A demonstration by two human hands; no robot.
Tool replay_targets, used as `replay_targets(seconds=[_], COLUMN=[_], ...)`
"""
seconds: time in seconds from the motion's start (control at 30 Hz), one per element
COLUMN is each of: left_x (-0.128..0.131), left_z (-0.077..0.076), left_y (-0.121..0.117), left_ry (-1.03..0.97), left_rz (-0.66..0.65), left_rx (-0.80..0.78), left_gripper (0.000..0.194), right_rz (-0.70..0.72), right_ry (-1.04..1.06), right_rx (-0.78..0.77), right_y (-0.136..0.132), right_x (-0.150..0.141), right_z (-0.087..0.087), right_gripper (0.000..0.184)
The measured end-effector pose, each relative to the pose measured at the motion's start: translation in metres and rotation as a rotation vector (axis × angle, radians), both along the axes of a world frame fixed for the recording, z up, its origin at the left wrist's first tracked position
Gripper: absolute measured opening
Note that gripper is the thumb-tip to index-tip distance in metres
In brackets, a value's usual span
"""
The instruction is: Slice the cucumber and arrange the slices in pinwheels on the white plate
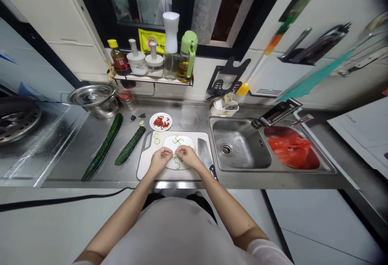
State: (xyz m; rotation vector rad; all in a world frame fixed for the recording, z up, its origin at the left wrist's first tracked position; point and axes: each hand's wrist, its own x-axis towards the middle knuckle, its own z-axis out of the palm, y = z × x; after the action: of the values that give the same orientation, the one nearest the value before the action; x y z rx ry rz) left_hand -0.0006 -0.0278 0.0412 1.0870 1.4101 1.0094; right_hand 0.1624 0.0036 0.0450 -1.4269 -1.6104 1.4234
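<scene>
Over a white square plate [167, 141], my left hand [161, 160] and my right hand [187, 156] face each other with fingertips pinched and almost touching. Whatever they pinch is too small to make out. Thin cucumber slices lie on the plate, some overlapping in curves at its far side [178, 140] and near side [177, 165]. The plate rests on a pale cutting board [146, 171]. Two loose cucumber slices [157, 138] sit at the board's far left. To the right of the plate lies a kitchen knife [205, 151] with a black handle.
Left of the board lie a cut cucumber [130, 145] and a longer cucumber [103, 147]. A small plate of red pieces [161, 122] stands behind the board. On the right is a double sink [242, 143] holding a red plastic bag [289, 151]. A steel pot [98, 101] stands back left.
</scene>
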Motion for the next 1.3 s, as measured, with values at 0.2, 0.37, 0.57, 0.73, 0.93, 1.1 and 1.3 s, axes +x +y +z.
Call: replay_targets(seconds=[0.2,0.37,0.57,0.73,0.93,1.1,1.3], left_x=[0.002,0.008,0.015,0.019,0.021,0.023,0.023], left_z=[-0.024,-0.022,-0.022,-0.026,-0.023,-0.019,-0.021], left_y=[-0.003,-0.007,-0.008,-0.008,-0.008,-0.008,-0.008], left_ry=[0.259,0.478,0.585,0.637,0.696,0.902,0.975], left_rz=[-0.064,-0.103,-0.159,-0.184,-0.213,-0.312,-0.337], left_rx=[-0.097,-0.132,-0.131,-0.104,-0.110,-0.133,-0.121], left_gripper=[0.017,0.009,0.009,0.010,0.012,0.019,0.021], right_rz=[0.177,0.243,0.335,0.371,0.399,0.443,0.446], right_ry=[-0.358,-0.492,-0.642,-0.715,-0.792,-0.874,-0.912], right_rx=[0.194,0.229,0.258,0.281,0.277,0.265,0.285], right_y=[0.000,-0.005,-0.007,-0.009,-0.010,-0.012,-0.015], right_x=[0.006,0.006,0.006,0.006,0.007,0.005,0.004], right_z=[-0.007,-0.015,-0.023,-0.028,-0.030,-0.026,-0.023], right_gripper=[0.012,0.008,0.014,0.017,0.022,0.022,0.021])
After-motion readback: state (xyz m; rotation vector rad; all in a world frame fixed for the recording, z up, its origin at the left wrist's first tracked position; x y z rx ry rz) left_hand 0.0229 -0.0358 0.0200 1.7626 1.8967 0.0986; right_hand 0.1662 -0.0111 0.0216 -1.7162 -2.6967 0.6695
